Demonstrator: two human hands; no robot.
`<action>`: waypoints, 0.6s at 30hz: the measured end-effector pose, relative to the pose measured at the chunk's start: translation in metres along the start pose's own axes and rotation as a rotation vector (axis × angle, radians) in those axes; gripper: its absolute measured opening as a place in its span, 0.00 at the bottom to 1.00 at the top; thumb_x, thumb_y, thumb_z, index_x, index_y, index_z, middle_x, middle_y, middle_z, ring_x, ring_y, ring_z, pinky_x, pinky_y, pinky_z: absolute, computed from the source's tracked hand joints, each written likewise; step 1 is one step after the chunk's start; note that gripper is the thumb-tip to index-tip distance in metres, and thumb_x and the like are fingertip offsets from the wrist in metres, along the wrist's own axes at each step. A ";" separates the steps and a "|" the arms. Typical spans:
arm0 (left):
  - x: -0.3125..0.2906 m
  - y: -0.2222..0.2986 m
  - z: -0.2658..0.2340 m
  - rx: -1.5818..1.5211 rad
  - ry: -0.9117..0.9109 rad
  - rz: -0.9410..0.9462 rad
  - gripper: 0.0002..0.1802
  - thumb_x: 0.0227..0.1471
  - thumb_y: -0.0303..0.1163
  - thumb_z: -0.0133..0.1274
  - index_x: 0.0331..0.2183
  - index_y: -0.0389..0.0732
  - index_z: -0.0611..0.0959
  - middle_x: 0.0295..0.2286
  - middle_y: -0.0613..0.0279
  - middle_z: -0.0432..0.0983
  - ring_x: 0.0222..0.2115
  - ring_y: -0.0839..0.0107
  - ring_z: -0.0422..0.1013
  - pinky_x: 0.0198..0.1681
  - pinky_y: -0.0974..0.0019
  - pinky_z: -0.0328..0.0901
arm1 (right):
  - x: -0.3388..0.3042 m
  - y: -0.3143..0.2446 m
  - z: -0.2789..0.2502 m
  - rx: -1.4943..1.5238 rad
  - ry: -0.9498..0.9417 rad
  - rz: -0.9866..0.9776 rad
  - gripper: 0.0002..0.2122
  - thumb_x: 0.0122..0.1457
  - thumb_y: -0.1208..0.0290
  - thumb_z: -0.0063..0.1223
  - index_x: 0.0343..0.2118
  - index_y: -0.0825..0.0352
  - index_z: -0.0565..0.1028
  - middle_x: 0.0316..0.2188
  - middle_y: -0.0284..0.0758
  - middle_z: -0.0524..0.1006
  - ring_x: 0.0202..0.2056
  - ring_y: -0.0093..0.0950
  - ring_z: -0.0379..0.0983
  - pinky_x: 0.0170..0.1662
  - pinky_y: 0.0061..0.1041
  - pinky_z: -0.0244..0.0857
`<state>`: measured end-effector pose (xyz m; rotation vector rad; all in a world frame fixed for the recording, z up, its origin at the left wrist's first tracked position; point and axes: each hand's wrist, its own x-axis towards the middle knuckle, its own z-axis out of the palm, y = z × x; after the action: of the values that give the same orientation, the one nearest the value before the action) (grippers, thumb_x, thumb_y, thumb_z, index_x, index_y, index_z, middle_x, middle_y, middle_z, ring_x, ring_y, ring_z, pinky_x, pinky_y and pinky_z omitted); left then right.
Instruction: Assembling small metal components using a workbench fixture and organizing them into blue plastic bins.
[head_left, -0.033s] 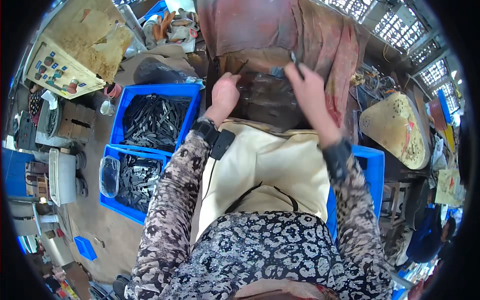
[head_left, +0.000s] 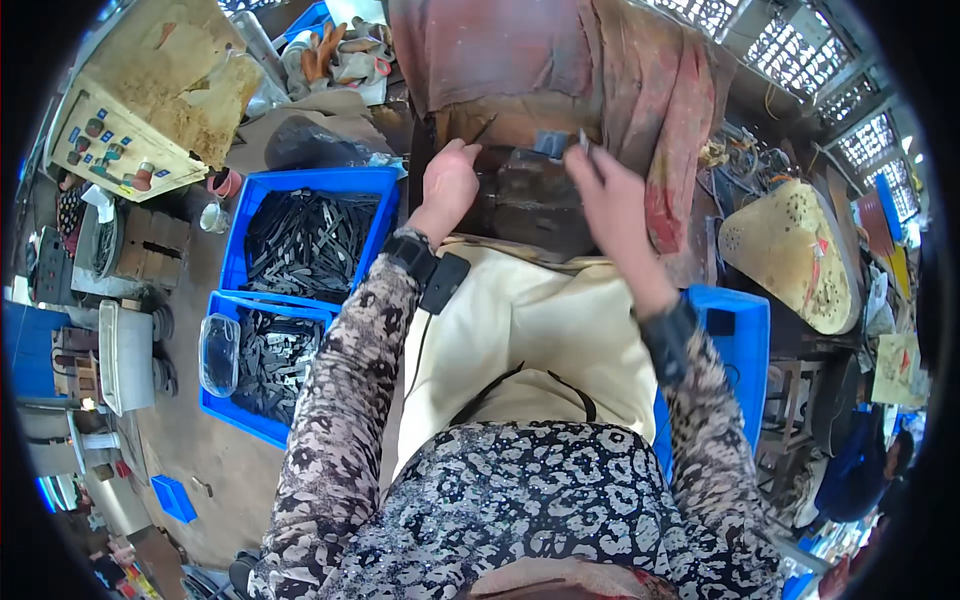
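My left hand (head_left: 448,187) is closed in a pinch at the left of a dark, worn work surface (head_left: 530,215). From its fingertips a thin dark strip (head_left: 485,128) points up and to the right. Across from it, my right hand (head_left: 612,195) is closed around a thin greyish strip (head_left: 583,140), slightly blurred; its exact kind cannot be made out. Just left of the right fingertips sits a small grey block (head_left: 550,143) at the far side of the surface. A stained reddish cloth (head_left: 500,55) hangs behind both hands.
Two blue bins (head_left: 232,245) at my left hold many flat dark metal strips (head_left: 305,240); a clear plastic tub (head_left: 219,353) sits at the lower one. Another blue bin (head_left: 735,350) is by my right forearm. A control box with knobs (head_left: 120,150) stands far left.
My right hand has shifted slightly left and down, away from the cloth, uncovering more of the small grey block. My left hand has hardly moved.
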<state>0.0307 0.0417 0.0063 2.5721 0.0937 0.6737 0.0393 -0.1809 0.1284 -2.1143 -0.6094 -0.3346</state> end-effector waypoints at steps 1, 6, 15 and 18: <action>0.011 0.007 -0.002 0.049 -0.010 0.067 0.14 0.41 0.20 0.49 0.33 0.41 0.81 0.33 0.53 0.74 0.36 0.53 0.72 0.40 0.58 0.68 | -0.028 -0.003 -0.004 0.109 0.001 0.044 0.10 0.57 0.68 0.55 0.36 0.70 0.77 0.26 0.44 0.77 0.26 0.35 0.72 0.33 0.24 0.66; 0.012 -0.040 0.074 0.016 -0.024 0.261 0.08 0.42 0.23 0.50 0.27 0.41 0.82 0.31 0.51 0.75 0.34 0.52 0.73 0.37 0.59 0.69 | -0.127 0.011 -0.010 0.070 -0.034 -0.068 0.08 0.51 0.78 0.58 0.35 0.68 0.78 0.28 0.39 0.78 0.26 0.32 0.75 0.31 0.24 0.68; 0.011 -0.007 0.067 0.335 -0.450 0.355 0.08 0.44 0.28 0.49 0.22 0.39 0.83 0.25 0.49 0.78 0.30 0.52 0.75 0.34 0.57 0.70 | -0.160 0.026 -0.013 0.074 -0.232 -0.009 0.08 0.51 0.77 0.57 0.36 0.67 0.78 0.22 0.35 0.75 0.24 0.29 0.75 0.27 0.25 0.67; 0.007 -0.002 0.050 0.326 -0.474 0.394 0.09 0.44 0.27 0.48 0.20 0.38 0.83 0.26 0.48 0.78 0.30 0.53 0.75 0.34 0.55 0.70 | -0.153 0.028 -0.015 0.212 -0.254 0.126 0.07 0.54 0.73 0.56 0.36 0.67 0.78 0.20 0.32 0.74 0.23 0.26 0.73 0.25 0.24 0.65</action>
<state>0.0607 0.0226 -0.0298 3.0265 -0.5084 0.1648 -0.0749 -0.2531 0.0489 -1.9921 -0.6245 0.0690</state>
